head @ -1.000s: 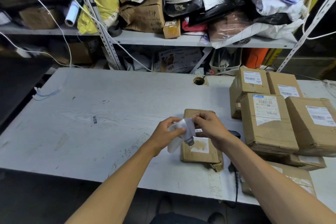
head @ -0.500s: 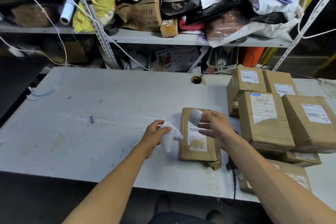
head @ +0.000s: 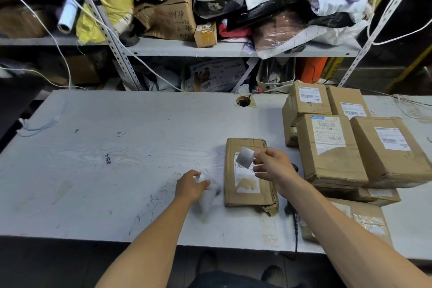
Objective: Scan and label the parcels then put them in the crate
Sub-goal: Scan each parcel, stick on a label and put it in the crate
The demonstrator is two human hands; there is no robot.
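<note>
Your right hand (head: 272, 167) pinches a small label (head: 244, 157) above the flat parcel (head: 247, 184) on the surface (head: 117, 147). Your left hand (head: 190, 186) has its grip curled round crumpled white backing paper (head: 208, 196) just beside the parcel.

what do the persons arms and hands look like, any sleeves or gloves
Both forearms are bare up to the frame edge, with no sleeves in view. The left hand and right hand wear no gloves; no watch, rings or bands are visible on either wrist or fingers.

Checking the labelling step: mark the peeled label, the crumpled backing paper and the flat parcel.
peeled label (head: 244, 157), head view, centre of its face
crumpled backing paper (head: 207, 199), head view, lower hanging part
flat parcel (head: 245, 197), head view, bare cardboard below its sticker
</note>
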